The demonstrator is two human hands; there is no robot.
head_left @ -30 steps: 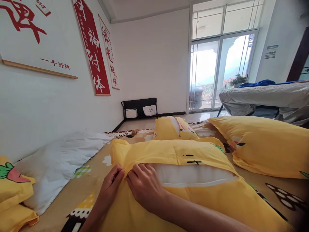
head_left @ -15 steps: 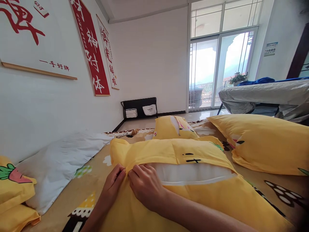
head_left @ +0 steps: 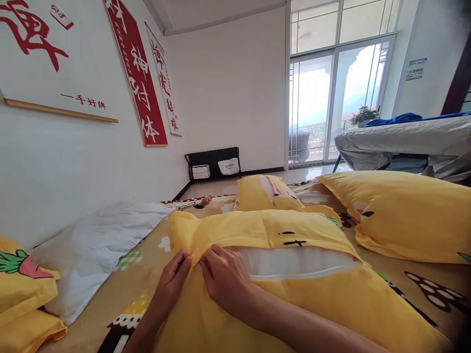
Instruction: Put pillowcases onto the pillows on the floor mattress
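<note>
A yellow pillowcase [head_left: 235,228] lies in front of me, its long slit open and the white pillow [head_left: 294,260] showing inside. A pale strip, like a zipper edge, runs along the slit's near side. At the left end of the slit, my left hand [head_left: 175,274] pinches the cloth between thumb and fingers. Just to its right, my right hand [head_left: 224,274] is closed on the slit's edge, its fingertips pressed together. Whether a zipper pull sits in those fingertips is hidden.
Beyond lies a smaller yellow pillow [head_left: 253,193] with a gap in its cover. A large yellow pillow [head_left: 412,215] rests at right, a bare white pillow [head_left: 106,245] at left. Folded yellow covers [head_left: 25,304] lie at the left edge, all on a patterned brown blanket [head_left: 147,264].
My right hand has slid slightly right along the slit, widening the gap between my hands. My left hand keeps its grip in nearly the same place.
</note>
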